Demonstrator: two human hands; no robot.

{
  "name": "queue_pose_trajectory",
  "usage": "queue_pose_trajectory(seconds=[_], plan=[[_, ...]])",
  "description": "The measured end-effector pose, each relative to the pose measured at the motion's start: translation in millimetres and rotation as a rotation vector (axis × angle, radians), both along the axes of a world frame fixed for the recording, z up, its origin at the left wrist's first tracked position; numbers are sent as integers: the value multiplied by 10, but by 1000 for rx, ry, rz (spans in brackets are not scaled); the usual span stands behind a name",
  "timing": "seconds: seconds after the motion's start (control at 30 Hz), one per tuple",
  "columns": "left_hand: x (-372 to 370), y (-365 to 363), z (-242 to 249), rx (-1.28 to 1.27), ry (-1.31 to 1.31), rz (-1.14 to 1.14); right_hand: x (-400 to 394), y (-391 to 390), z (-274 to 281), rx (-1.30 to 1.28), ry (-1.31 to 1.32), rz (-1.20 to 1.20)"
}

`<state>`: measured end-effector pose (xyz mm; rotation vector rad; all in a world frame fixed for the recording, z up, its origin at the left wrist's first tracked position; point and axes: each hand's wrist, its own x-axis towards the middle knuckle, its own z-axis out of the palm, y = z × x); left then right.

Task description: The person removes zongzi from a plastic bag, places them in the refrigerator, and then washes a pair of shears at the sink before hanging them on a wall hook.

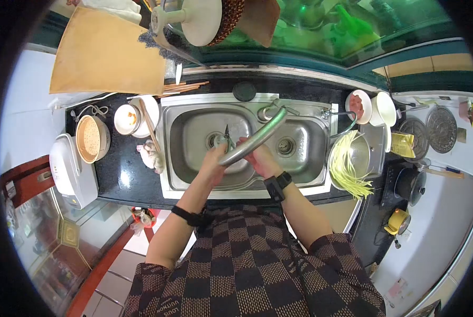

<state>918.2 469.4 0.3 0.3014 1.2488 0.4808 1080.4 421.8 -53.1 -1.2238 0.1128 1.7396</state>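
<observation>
Over the left basin of the steel sink (pixel 183 124), my left hand (pixel 213 159) is closed on a small tool with a dark pointed tip (pixel 227 130). The tip points away from me, and its exact kind is too small to make out. My right hand (pixel 263 160) is close beside it, near the divider between the basins. The curved metal faucet (pixel 260 136) passes above both hands and covers part of the right fingers, so their grip is hidden. Each basin has a round drain.
Right of the sink, yellow-green strips (pixel 347 161) hang over a metal bowl (pixel 360 153). Behind them stand a bowl of pink meat (pixel 356 106) and a white container (pixel 383 110). On the left are a garlic-like bundle (pixel 150 156), a bowl (pixel 126 119), chopsticks (pixel 150 127) and a round basket (pixel 92 138).
</observation>
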Motion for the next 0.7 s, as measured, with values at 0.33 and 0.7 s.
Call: queue_pose_trajectory(seconds=[0.33,0.7], plan=[[-59,-246,-450,469,385,-244,-324,50,55,42,111,153],[-128,-252,434,923,911,-917,-566,151,-87,12,471,140]])
